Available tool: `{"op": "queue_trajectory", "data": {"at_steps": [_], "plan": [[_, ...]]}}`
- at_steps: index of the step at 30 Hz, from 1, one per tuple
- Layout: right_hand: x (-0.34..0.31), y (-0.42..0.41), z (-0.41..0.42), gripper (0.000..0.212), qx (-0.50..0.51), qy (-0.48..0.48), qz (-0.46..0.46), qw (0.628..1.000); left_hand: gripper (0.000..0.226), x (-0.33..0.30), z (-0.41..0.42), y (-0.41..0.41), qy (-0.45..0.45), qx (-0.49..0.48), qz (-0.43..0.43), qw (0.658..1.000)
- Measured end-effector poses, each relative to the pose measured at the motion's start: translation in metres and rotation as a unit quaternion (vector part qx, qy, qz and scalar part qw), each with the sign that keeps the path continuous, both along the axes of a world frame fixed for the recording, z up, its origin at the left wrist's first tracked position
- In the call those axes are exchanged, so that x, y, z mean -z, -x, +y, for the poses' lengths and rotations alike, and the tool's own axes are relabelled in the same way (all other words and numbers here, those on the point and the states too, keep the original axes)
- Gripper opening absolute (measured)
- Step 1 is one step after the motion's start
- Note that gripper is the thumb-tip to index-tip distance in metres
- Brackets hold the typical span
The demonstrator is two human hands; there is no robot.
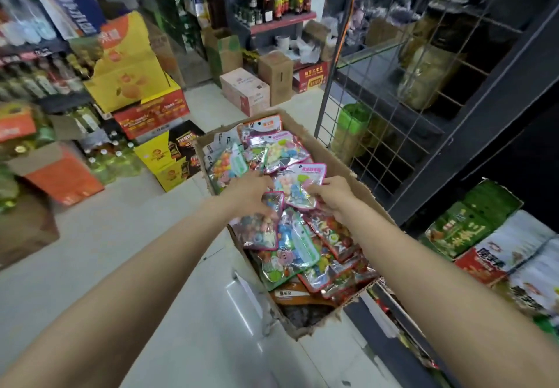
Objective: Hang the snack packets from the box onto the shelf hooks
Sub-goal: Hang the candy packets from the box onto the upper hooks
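Down in the cardboard box [338, 157], both hands reach among candy packets: the right hand [334, 197] pinches a pink-edged packet [298, 186] near the box's middle; the left hand [248, 189] curls onto another packet [260, 224], grip unclear.
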State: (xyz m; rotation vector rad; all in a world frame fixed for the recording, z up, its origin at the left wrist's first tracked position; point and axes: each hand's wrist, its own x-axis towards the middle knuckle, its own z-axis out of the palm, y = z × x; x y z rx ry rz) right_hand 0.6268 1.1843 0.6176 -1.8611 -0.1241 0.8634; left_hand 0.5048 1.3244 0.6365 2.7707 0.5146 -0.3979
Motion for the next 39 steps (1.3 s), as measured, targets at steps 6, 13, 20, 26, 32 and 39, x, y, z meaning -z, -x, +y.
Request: {"op": "queue_trajectory", "data": {"at_steps": [6,13,20,26,32,39], "plan": [[-0.012,-0.004,-0.015,0.018,0.021,-0.026,-0.047,0.998,0.018,-0.017,0.003,-0.007,0.106,-0.010,-0.144,0.984],[-0.062,-0.015,-0.053,0.067,-0.027,-0.126,-0.191,0.973,0.022,-0.086,-0.030,-0.021,0.296,-0.188,-0.378,0.857],[-0.151,-0.020,-0.093,0.026,0.046,-0.203,-0.189,0.960,0.022,-0.139,-0.083,-0.060,0.423,-0.278,-0.466,0.726],[-0.220,-0.021,-0.157,0.015,0.040,-0.239,-0.293,0.925,0.020,-0.205,-0.146,-0.090,0.429,-0.182,-0.488,0.738],[-0.281,-0.032,-0.230,0.004,0.009,-0.198,-0.409,0.891,0.067,-0.279,-0.195,-0.109,0.207,0.043,-0.499,0.840],[-0.324,-0.041,-0.291,0.011,0.051,-0.181,-0.438,0.879,0.028,-0.328,-0.253,-0.135,0.435,0.013,-0.375,0.819]]}}
